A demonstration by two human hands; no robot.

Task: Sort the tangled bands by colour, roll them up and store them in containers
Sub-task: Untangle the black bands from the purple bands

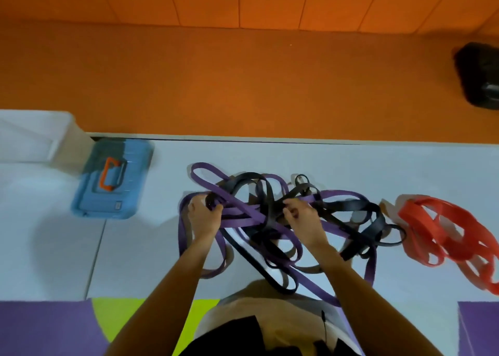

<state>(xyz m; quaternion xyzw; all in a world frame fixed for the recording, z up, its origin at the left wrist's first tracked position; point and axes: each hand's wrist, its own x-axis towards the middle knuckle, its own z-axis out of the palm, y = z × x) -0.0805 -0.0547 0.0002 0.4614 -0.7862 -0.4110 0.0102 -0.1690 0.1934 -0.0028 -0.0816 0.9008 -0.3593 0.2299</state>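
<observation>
Purple bands (pixel 244 220) and black bands (pixel 248 177) knotted into one heap at the middle of the pale mat (pixel 405 166), threaded through each other, nothing rolled yet.

Far left: white container (pixel 37 129), blurred, and just beside it a blue case (pixel 113 196) with orange handle, seemingly shut. Both well apart from the heap, no band visible in either.

Left hand (pixel 205 216): fingers (pixel 216 208) curled round a bunch of purple strands, a black loop end caught in the same grip. Right hand (pixel 302 220): fingers (pixel 290 207) pinching a black strand at the crossing in the centre of the heap.

Main risk, judging from this: pulling both hands apart likely to cinch that crossing tighter instead of freeing it, with black loops passing over and under purple between the two grips. Black end in the left grip apt to drag along with the purple and spoil the colour split. Stretched elastic slipping from a pinch liable to snap back at wrist or face. Nearest loops, trailing toward the near edge of the mat, prone to snagging under the body.

Right: red bands (pixel 413 215) in a heap of their own, just beside the outermost black loop; easily mixed back in by a sweeping tug in that direction.

Far right, on the orange floor (pixel 243 80): dark object (pixel 478 75), too blurred to name.
</observation>
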